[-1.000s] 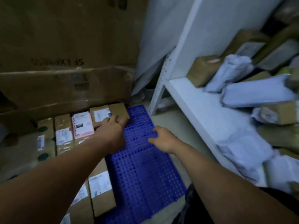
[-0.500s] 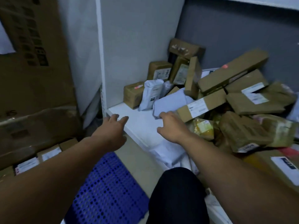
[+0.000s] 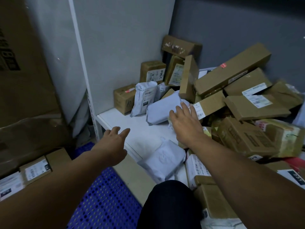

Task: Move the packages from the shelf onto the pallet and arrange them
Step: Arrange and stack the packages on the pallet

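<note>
A white shelf (image 3: 140, 129) holds a heap of brown cardboard boxes and grey mailer bags. My right hand (image 3: 184, 124) reaches over the shelf with fingers spread, its fingertips at a flat grey mailer (image 3: 161, 111) and a long labelled box (image 3: 211, 103); it holds nothing. My left hand (image 3: 113, 146) hovers open at the shelf's front edge, empty. The blue perforated pallet (image 3: 105, 200) lies on the floor at lower left. Labelled boxes (image 3: 36, 169) stand in a row along its far side.
Large cardboard cartons (image 3: 24, 80) lean against the wall on the left. A white shelf post (image 3: 80, 55) rises at the shelf's left corner. Another grey mailer (image 3: 163, 161) hangs over the shelf's front edge. My dark-clothed knee (image 3: 170, 205) is below.
Both hands have left the pallet and swung right to the shelf. The right hand has moved farther in, up to the grey mailer and the labelled box.
</note>
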